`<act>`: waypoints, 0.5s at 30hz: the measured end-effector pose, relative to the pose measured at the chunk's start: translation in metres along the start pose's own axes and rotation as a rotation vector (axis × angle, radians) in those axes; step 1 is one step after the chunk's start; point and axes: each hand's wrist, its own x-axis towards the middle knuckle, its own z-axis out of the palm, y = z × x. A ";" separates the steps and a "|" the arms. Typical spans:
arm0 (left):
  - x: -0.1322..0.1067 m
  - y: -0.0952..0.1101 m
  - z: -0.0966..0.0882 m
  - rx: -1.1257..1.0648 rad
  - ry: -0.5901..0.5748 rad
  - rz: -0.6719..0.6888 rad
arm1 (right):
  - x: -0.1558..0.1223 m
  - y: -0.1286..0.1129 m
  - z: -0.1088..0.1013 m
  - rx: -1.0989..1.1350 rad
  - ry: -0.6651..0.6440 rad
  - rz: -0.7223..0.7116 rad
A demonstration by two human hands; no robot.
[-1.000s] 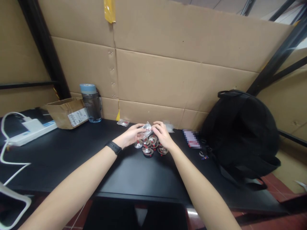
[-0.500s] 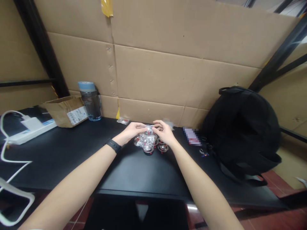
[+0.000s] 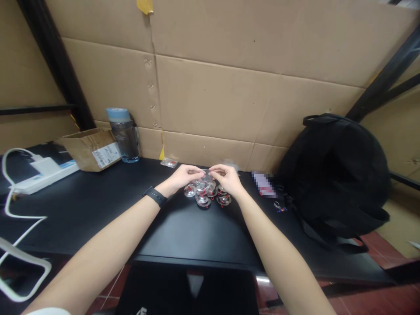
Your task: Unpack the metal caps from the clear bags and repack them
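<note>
My left hand [image 3: 181, 176] and my right hand [image 3: 226, 178] meet over a cluster of small round metal parts with red bits [image 3: 205, 195] on the black table [image 3: 98, 205]. Both hands pinch a small clear plastic bag [image 3: 205, 175] held between their fingertips, just above the cluster. A black band sits on my left wrist [image 3: 155, 195]. What the bag contains is too small to make out.
At the back left stand a blue-lidded water bottle [image 3: 124, 135], a torn cardboard box [image 3: 90, 148] and a white power strip with cables [image 3: 36, 173]. A small packet [image 3: 169, 162] lies by the cardboard wall. A black backpack [image 3: 337, 175] fills the right side, keys [image 3: 280, 206] beside it.
The clear bag was held higher and crumpled a second ago; it now sits lower and flatter between my fingertips. The camera view shifted slightly downward.
</note>
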 end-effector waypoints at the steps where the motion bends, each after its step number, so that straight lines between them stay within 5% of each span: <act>1: 0.001 -0.001 -0.001 0.002 -0.002 0.009 | 0.000 0.000 0.000 0.009 0.016 0.000; 15: 0.008 -0.016 -0.013 0.223 -0.098 0.061 | 0.002 -0.002 -0.005 0.056 0.110 -0.046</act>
